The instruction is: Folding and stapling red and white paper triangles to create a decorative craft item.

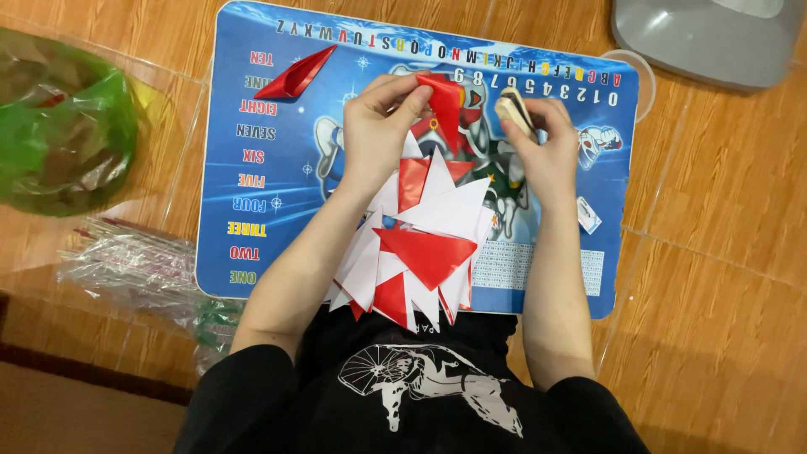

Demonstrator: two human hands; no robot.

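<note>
head view looks straight down on a blue printed mat [277,210] lying on a wooden floor [723,269], with the person's two arms reaching over it. the left hand [382,134] is nearly closed, thumb and fingertips pinched on the upper edge of a red paper piece [444,105] held up just above the mat. the right hand [546,147] is curled around a small pale roll with a dark band [514,111], probably tape or a glue stick; i cannot tell which. the two hands are close together, the red piece between them.

below the hands a fan of red and white folded paper triangles [420,252] spreads toward the person's lap, overlapping one another. a separate red folded paper boat shape [296,77] lies apart at the mat's upper left.

judged from its look, the paper is very light, thin and glossy, so it will slip between fingers, crease at once if squeezed, and tear at a fold. it seems best taken by an edge or corner with a light pinch, as the left hand has it, keeping fingers off the flat face.

a green plastic bag [63,126] and a clear bundle of sticks [126,261] lie on the floor at left; a grey plastic object [714,38] sits at top right.
</note>
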